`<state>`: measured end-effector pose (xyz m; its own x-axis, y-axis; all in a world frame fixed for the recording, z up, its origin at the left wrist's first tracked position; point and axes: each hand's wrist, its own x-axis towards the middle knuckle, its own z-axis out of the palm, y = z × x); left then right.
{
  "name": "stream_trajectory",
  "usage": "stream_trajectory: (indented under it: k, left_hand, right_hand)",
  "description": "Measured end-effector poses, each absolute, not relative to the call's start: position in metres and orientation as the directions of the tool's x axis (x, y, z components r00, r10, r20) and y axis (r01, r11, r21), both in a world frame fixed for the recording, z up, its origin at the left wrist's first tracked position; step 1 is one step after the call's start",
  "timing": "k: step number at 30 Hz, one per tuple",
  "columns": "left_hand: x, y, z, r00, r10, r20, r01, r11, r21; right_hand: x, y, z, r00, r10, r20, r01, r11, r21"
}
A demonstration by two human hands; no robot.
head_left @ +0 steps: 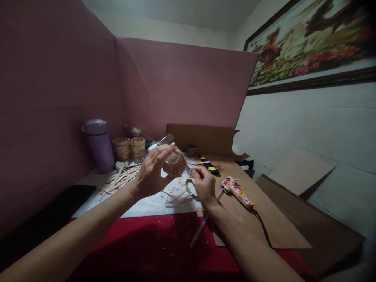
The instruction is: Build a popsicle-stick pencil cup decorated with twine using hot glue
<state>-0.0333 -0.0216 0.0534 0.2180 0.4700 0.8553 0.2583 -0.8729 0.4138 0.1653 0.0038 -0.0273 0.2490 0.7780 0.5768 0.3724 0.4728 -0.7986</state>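
In the head view, the left hand (154,166) clamps a small cup (179,167) above the table (141,227), apparently steadying it. The right hand's (205,183) fingertips bunch beside scissors (190,179); whether they grip them, I cannot tell. Cardboard (264,229) under the glue gun (237,192) probably catches drips.

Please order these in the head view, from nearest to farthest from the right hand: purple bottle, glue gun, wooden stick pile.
1. Glue gun: to the right of the right hand, on cardboard.
2. Wooden stick pile: to the left, on the white sheet.
3. Purple bottle: farther left, behind the sticks.
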Motion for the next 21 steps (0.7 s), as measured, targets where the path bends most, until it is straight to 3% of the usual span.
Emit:
stream_trajectory:
  k: [3,7,10,13,16,21]
  left_hand:
    - [-0.035,-0.017,0.06,0.265,0.426,0.865,0.315,-0.886,0.34]
    - [-0.038,0.0,0.069,0.467,0.281,0.838,0.488,-0.873,0.021]
    - [-0.037,0.024,0.07,0.73,0.209,0.651,0.529,-0.776,-0.344]
    - [-0.031,0.053,0.067,0.862,0.241,0.445,0.473,-0.697,-0.539]
    - [-0.025,0.078,0.063,0.884,0.286,0.369,0.455,-0.705,-0.544]
    - [-0.019,0.097,0.076,0.81,0.344,0.475,0.535,-0.765,-0.358]
  right_hand:
    - [0.164,0.002,-0.027,0.246,0.785,0.569,0.366,0.468,-0.804]
    - [0.163,0.002,-0.026,0.261,0.784,0.563,0.363,0.461,-0.81]
    - [0.163,0.003,-0.027,0.266,0.788,0.555,0.359,0.453,-0.816]
    - [0.163,0.005,-0.028,0.269,0.788,0.554,0.354,0.454,-0.818]
    - [0.163,0.006,-0.03,0.274,0.792,0.546,0.348,0.448,-0.824]
    - [0.163,0.005,-0.03,0.261,0.805,0.533,0.333,0.443,-0.832]
